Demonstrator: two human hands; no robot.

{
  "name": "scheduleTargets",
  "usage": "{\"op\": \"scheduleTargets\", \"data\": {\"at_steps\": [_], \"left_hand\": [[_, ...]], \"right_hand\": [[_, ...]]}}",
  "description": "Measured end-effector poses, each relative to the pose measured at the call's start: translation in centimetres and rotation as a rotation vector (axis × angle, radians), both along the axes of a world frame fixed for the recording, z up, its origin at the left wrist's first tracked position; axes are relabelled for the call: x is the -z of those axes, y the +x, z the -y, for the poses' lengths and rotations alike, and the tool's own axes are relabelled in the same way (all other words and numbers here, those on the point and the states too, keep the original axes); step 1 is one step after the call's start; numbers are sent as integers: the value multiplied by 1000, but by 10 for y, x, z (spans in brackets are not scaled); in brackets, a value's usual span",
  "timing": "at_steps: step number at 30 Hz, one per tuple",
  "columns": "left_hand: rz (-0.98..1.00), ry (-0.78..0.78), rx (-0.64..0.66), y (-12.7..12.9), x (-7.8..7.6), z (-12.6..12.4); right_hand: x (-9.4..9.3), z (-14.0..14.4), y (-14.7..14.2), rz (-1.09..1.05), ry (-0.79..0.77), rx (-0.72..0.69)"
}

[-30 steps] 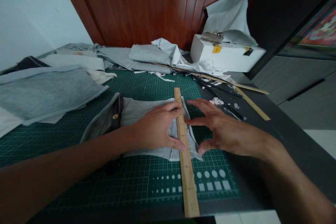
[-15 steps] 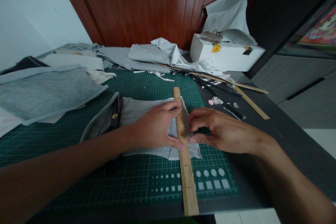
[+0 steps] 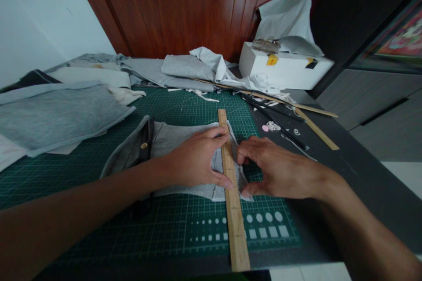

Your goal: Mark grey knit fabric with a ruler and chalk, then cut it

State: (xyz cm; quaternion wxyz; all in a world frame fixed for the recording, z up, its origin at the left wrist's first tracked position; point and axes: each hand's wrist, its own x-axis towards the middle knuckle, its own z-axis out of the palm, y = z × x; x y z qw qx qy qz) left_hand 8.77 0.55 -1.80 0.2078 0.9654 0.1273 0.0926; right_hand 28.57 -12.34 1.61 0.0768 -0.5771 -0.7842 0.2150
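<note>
A wooden ruler (image 3: 234, 224) lies lengthwise over a grey fabric piece (image 3: 178, 138) on the green cutting mat (image 3: 99, 210). My left hand (image 3: 194, 160) rests flat on the fabric, with thumb and fingertips pressing the ruler's left edge. My right hand (image 3: 280, 169) sits just right of the ruler, its fingers curled down onto the narrow strip of fabric that sticks out there. Whether it pinches the strip I cannot tell. A black strap with a brass snap (image 3: 144, 145) lies on the fabric's left side.
Folded grey and white fabric (image 3: 56, 112) is piled at the left and back. A white box (image 3: 283, 68) with cloth on it stands at the back right. Long wooden sticks (image 3: 316, 129), black tools and small white scraps lie right of the mat.
My right hand came in from the right with its fingers spread, then closed them down onto the fabric edge beside the ruler. My left hand and the ruler stayed put.
</note>
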Motion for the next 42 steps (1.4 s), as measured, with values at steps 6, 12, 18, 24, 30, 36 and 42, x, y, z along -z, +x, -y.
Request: {"op": "scheduleTargets", "data": {"at_steps": [6, 12, 18, 24, 30, 36, 42], "left_hand": [[-11, -8, -8, 2, -2, 1], [-7, 9, 29, 1, -2, 0], [-49, 33, 30, -1, -2, 1], [-99, 49, 33, 1, -6, 3], [-116, 49, 27, 2, -6, 2], [-106, 29, 16, 1, -4, 3], [-117, 35, 10, -2, -1, 3]], "right_hand": [[-1, 2, 0, 22, -29, 4], [1, 4, 1, -28, 4, -46], [4, 4, -1, -10, 22, -16], [2, 2, -2, -9, -32, 20], [1, 1, -1, -12, -37, 13], [2, 0, 0, -13, -30, 16], [1, 1, -1, -6, -50, 3]]}}
